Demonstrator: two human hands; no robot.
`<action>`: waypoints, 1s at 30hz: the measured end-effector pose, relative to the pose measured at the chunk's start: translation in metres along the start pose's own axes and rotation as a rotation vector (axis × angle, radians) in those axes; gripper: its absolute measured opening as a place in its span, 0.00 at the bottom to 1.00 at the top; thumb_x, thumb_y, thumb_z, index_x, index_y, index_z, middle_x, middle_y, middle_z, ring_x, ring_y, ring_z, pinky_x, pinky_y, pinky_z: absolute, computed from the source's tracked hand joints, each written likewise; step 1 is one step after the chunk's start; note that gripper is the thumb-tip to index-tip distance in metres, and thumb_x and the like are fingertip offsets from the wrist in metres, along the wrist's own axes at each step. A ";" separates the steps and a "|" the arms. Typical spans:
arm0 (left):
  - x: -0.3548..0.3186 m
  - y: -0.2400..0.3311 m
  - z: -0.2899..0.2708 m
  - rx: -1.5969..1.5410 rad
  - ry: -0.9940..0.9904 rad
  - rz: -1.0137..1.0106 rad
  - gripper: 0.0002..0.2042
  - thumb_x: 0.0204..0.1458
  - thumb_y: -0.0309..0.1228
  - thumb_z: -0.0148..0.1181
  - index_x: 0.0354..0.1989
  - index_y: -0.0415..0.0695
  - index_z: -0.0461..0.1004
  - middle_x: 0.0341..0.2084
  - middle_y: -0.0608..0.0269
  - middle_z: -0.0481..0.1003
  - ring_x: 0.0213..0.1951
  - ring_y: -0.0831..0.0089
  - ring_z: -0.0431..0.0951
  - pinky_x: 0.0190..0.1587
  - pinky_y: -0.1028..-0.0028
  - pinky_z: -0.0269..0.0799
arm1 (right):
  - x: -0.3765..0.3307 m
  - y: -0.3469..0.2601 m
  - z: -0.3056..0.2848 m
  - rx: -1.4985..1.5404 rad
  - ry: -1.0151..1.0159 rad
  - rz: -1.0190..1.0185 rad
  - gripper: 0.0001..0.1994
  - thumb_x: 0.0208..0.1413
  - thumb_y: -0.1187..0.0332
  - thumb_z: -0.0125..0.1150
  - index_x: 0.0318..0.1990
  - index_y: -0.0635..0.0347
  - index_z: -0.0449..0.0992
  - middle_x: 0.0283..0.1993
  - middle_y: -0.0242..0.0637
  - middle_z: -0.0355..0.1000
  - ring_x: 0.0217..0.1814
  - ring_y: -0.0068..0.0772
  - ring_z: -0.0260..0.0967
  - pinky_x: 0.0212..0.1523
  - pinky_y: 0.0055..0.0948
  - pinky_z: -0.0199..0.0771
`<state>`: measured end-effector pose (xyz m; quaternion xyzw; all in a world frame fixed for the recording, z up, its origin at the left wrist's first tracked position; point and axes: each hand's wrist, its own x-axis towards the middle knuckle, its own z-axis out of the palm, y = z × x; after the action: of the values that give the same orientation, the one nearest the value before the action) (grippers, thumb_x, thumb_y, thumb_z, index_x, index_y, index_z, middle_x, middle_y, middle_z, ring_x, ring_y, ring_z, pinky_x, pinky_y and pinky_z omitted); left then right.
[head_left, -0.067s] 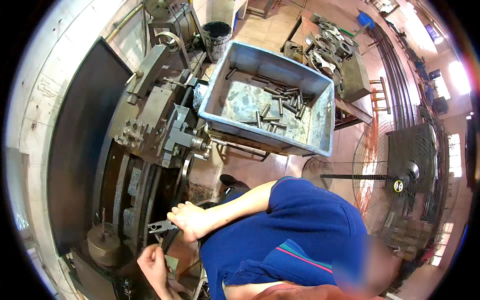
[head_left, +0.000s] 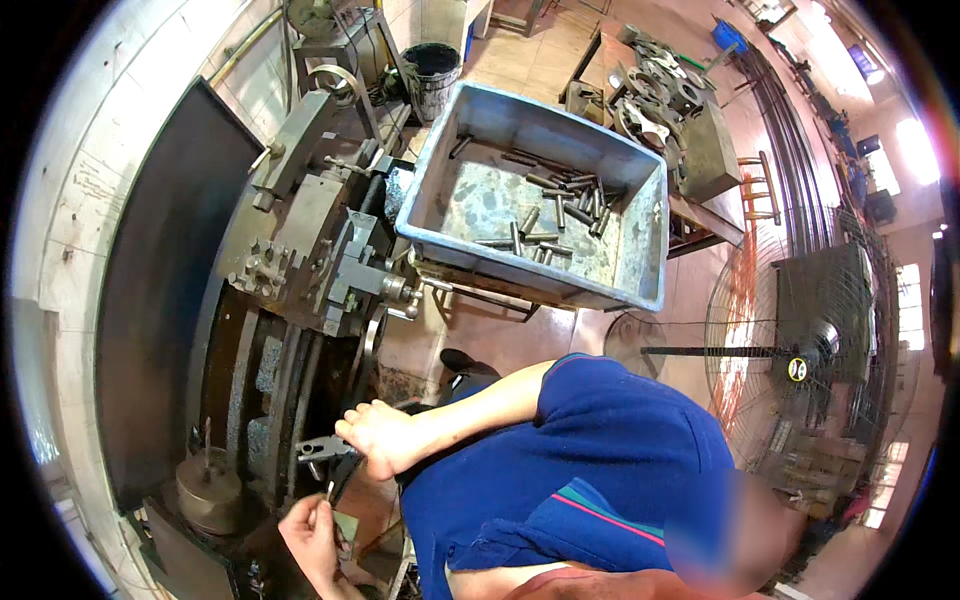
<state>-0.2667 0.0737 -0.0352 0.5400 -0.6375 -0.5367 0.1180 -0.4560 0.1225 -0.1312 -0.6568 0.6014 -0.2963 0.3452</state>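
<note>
Broadly, I look down on a grey metal lathe (head_left: 315,205) that runs along the left, with a tall dark panel (head_left: 170,300) upright behind it. Across the lower middle spreads a torso in a blue shirt (head_left: 590,450). Beyond it, beside the lathe, a large blue crate (head_left: 530,268) holds a loose scatter of short metal rods (head_left: 562,212), most of them toward its right half. To the right I see a fan (head_left: 822,338) with a round wire cage; above it, a bench carries a heap of metal parts (head_left: 655,90). A grimy bucket (head_left: 435,88) stands past the crate's upper left corner, and a squat brownish canister (head_left: 208,495) sits at the lathe's near end.

My right hand (head_left: 388,440) lies palm down with fingers curled inward, just beside a small metal fitting (head_left: 318,450) on its left; I cannot tell what the fingers close on underneath. My left hand (head_left: 308,525) is lower and further left, its fingers drawn narrow. Smallest of all, a thin pale piece (head_left: 331,490) shows right at those fingertips, below the fitting; I cannot tell whether they grip it.
</note>
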 end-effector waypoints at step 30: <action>-0.050 -0.117 -0.219 0.822 1.402 0.041 0.10 0.48 0.36 0.49 0.30 0.44 0.75 0.21 0.50 0.73 0.28 0.53 0.75 0.32 0.61 0.70 | -0.128 0.154 -0.160 2.167 0.502 0.160 0.42 0.35 0.73 0.56 0.62 0.66 0.44 0.65 0.52 0.43 0.16 0.19 0.50 0.16 0.16 0.57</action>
<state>-0.0221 0.0109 -0.0218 0.7390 -0.5713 0.2055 0.2920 -0.6877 0.2280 -0.1584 0.1109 0.1183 -0.7657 0.6225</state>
